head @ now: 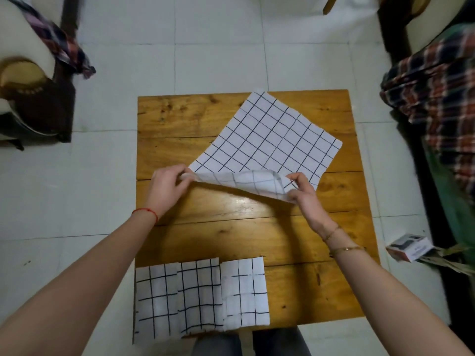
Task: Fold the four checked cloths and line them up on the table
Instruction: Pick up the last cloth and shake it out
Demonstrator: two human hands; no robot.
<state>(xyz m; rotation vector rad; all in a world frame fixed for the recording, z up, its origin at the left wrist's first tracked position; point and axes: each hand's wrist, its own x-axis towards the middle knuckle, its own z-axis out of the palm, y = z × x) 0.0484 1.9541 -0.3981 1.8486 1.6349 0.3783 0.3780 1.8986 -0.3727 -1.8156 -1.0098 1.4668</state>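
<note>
A white cloth with black checks lies spread at an angle on the far half of the wooden table. Its near edge is lifted off the wood. My left hand pinches the near left corner and my right hand pinches the near right corner, so the edge curls up between them. Three folded checked cloths lie side by side along the table's near edge: a left one, a middle one and a right one. The left one hangs slightly past the table's corner.
The table stands on a pale tiled floor. A chair with plaid fabric is at the far left, plaid and green fabric at the right. A small box lies on the floor right of the table.
</note>
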